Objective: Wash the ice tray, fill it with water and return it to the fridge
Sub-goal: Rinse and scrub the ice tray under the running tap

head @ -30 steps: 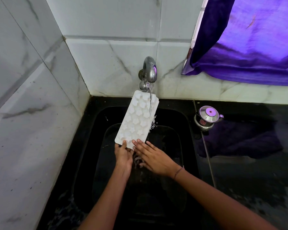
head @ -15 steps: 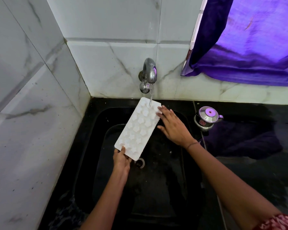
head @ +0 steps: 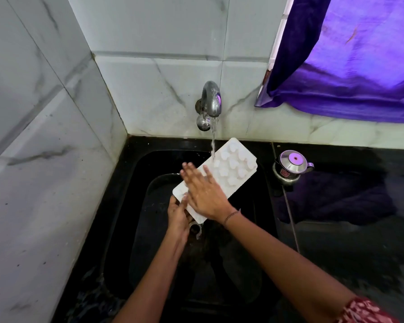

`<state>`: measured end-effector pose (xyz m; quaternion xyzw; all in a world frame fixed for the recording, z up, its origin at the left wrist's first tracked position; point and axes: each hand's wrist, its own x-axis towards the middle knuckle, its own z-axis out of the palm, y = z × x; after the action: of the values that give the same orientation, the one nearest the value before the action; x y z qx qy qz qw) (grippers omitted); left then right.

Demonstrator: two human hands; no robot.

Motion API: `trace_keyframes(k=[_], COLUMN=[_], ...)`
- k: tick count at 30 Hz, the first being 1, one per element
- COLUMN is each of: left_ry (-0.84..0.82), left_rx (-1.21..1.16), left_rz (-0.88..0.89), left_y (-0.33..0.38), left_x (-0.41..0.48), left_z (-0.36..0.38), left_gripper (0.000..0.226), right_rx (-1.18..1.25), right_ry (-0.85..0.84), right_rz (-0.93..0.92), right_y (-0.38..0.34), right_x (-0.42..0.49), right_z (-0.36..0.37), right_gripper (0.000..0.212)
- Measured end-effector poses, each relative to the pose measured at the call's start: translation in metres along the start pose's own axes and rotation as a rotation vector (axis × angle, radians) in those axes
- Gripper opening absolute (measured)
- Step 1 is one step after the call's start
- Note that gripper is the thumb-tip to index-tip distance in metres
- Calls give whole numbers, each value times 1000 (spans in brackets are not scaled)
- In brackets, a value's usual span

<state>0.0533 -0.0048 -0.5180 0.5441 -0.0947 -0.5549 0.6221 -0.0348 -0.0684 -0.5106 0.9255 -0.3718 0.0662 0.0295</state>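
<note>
Home kitchen: sink (head: pixel 126 206), tap (head: pixel 210 101), tiles (head: pixel 149 89).

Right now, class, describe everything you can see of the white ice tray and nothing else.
The ice tray is a white rectangle, plastic by its look, with rows of small moulded cells. It is held tilted above the black sink, its far end raised towards the tap. The running water strikes its far left edge. The left hand grips its near corner. The right hand lies flat across its middle, fingers straight. Whether the cells hold water cannot be told.
</note>
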Motion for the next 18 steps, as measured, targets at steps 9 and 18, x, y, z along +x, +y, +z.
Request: trace_keyframes(k=[9,18], left_ry=[31,-51], left_rx=[4,134], left_rz=[40,120], left_y=[10,17], left_x=[8,14], left_z=[-11,-27], left_gripper=[33,25], right_rx=[-36,151], right_ry=[13,80], right_rz=[-60,740], right_y=[39,78], right_x=[5,-10], right_z=[-14,-43], right_gripper=[69,87])
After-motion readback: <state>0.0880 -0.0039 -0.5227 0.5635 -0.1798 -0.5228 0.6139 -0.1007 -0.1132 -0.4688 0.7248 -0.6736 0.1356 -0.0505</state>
